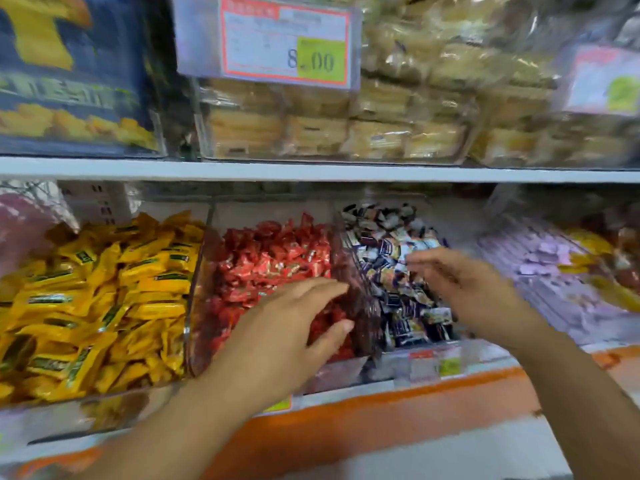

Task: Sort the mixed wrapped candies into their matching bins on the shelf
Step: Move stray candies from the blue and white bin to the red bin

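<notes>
1. Orange shelf edge [381, 410]: runs below and in front of the red-candy bin [194, 317], nearest the onlooker. A small price label [436, 363] hangs on it, just right of the bin's front.
2. Left hand [277, 327]: reaches in over the bin's front wall, palm down. Fingers are straight and close together, the thumb is spread wide, and nothing is held.
3. Right hand [464, 289]: just right of the bin, over the next compartment. Its blurred fingers are stretched out loosely, with nothing seen in them; whether they touch the wrappers cannot be told.
4. Red candies [270, 258]: heaped inside the bin, front to back.
5. Blue-and-white candies [391, 244]: in the compartment against the bin's right wall.
6. Yellow candies [104, 299]: in the compartment against the bin's left wall.
7. Purple candies [540, 261]: further right, well apart from the bin.
8. Upper shelf board [311, 169]: spans above the bin.
9. Wrapped pastries [329, 133]: stacked above that board, with a price card [277, 39] reading 8.00 in front of them.
</notes>
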